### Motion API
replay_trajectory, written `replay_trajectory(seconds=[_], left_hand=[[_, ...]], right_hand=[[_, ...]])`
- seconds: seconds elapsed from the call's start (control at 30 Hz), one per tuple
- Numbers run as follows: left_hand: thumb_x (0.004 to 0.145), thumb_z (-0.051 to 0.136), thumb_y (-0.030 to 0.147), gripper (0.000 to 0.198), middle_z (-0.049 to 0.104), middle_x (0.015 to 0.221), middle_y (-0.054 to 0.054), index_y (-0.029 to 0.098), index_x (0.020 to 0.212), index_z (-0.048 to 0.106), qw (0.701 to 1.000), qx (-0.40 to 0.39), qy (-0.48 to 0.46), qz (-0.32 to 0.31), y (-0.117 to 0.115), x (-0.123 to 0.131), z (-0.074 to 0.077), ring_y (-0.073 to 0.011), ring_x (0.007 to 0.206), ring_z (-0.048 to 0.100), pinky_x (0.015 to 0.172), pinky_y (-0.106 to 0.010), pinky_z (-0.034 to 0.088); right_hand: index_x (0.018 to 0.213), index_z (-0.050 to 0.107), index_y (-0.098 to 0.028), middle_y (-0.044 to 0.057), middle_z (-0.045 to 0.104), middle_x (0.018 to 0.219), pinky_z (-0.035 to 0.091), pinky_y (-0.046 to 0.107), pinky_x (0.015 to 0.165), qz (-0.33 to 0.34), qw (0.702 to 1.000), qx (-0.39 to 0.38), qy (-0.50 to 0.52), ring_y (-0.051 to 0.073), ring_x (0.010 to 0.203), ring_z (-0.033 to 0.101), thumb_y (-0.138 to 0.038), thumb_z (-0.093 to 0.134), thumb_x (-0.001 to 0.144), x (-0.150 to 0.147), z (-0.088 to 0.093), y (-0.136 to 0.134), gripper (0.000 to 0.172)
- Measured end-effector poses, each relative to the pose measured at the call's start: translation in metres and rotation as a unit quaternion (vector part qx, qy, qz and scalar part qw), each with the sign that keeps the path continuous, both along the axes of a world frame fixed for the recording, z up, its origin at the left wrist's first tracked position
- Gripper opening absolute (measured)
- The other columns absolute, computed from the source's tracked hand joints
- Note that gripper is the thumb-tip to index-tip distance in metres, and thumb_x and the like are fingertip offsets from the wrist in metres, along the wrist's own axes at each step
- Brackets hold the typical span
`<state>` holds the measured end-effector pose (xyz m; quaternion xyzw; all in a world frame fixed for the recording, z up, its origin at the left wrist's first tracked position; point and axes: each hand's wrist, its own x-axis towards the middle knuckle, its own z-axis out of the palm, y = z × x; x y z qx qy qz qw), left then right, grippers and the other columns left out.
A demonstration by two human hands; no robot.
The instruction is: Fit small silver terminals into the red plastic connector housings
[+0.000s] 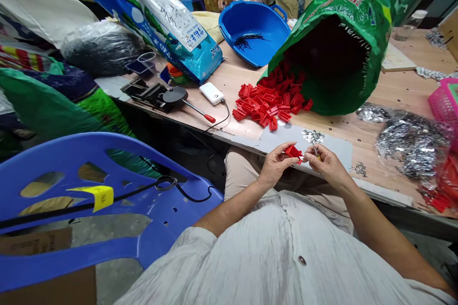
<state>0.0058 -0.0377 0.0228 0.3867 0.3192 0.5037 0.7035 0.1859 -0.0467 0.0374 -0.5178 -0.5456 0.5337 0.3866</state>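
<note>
Gripping a red plastic clip point(293, 152) in the left hand point(274, 167) and pinching a thin metal piece point(315, 148) in the right hand point(328, 167), just past the near bench point(397, 100) edge over the lap: likely to lose either to the floor should a fingertip slip.

A small red plastic clip point(293, 152) was pinched in the fingertips of the left hand point(275, 166), tilted toward a thin silvery metal pin point(315, 149) gripped by the right hand point(328, 166). Both were held just beside each other over the table point(393, 93) edge, with contact too small to tell.
</note>
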Motion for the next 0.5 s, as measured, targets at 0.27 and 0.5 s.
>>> replay_trajectory(seconds=[0.27,0.5], left_hand=[[0.066,0.083,0.022,0.054,0.071,0.088,0.0,0.02,0.117,0.066,0.999,-0.033,-0.015,-0.008,0.002,0.0,-0.004,-0.0114,0.08,0.065,0.085,-0.028,0.049],[0.067,0.082,0.026,0.057,0.07,0.088,-0.001,0.019,0.12,0.065,0.999,-0.046,-0.013,-0.019,0.002,-0.001,-0.007,-0.0113,0.078,0.065,0.083,-0.028,0.05]], right_hand=[[0.092,0.051,-0.021,0.001,0.064,0.085,0.029,0.024,0.049,0.009,1.0,0.002,0.005,0.008,0.054,0.037,-0.046,0.06,0.088,0.001,0.01,-0.006,0.027],[0.095,0.06,-0.022,0.002,0.064,0.086,0.039,0.027,0.055,0.0,0.994,0.061,-0.094,0.012,0.061,0.048,-0.046,0.061,0.087,0.004,0.013,-0.01,0.024]])
